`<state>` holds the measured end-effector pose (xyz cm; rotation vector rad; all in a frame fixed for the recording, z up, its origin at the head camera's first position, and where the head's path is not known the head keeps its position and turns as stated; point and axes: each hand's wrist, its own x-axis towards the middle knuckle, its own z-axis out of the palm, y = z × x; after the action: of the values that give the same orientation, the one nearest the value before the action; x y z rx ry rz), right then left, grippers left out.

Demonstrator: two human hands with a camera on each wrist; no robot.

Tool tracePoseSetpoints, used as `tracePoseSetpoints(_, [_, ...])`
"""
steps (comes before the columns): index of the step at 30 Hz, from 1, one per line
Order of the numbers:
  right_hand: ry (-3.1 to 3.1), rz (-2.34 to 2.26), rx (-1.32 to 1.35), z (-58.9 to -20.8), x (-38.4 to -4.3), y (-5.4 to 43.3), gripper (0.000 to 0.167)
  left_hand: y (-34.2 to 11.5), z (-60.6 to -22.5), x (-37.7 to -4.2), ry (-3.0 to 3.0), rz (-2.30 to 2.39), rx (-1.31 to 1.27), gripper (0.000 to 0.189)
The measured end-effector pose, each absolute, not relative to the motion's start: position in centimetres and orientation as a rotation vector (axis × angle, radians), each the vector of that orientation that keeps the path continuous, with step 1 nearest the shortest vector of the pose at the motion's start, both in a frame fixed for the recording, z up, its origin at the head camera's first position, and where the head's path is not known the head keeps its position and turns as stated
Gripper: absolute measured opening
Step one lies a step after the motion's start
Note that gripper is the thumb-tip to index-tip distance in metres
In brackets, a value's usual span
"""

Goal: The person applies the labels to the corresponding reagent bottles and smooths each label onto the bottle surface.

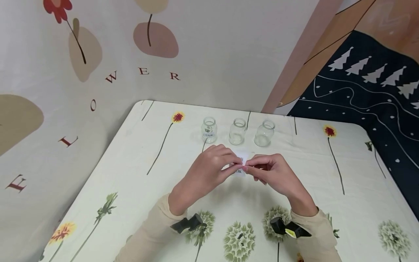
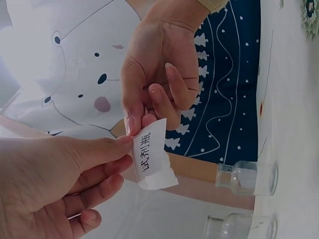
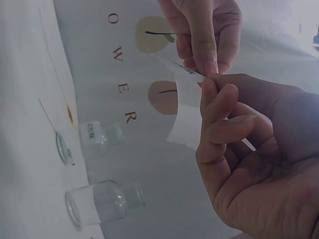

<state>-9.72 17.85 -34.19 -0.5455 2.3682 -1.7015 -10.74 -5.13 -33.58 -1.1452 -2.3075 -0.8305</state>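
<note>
Over the middle of the table, both hands hold a small white paper label (image 1: 240,172) by one edge. Printed black characters run across its face in the left wrist view (image 2: 153,162), and its lower edge looks uneven. My left hand (image 1: 209,165) pinches it between thumb and forefinger. From the other side, my right hand (image 1: 278,174) pinches it at nearly the same spot, fingertips close together. The right wrist view catches the pale sheet (image 3: 187,122) hanging beside the right hand's curled fingers (image 3: 224,127).
Beyond the hands, three clear glass bottles stand uncapped in a row: a left one (image 1: 209,131) bearing a printed label, a middle one (image 1: 237,131) and a right one (image 1: 264,133). A flower-patterned cloth (image 1: 131,203) covers the table; printed fabric (image 1: 229,54) hangs behind it.
</note>
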Motion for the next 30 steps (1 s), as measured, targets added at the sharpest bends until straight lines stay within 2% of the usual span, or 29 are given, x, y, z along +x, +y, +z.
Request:
tracePoseSetpoints(17, [2.297, -1.781, -0.470, -34.7, -10.1, 17.9, 0.012, -4.6, -34.2, -11.1, -2.251, -0.663, -1.157, 0.002])
tracePoseSetpoints(30, [2.235, -1.779, -0.401, -35.3, -10.6, 17.3, 0.017, -5.1, -34.4, -11.6, -2.287, -0.621, -1.043, 0.009])
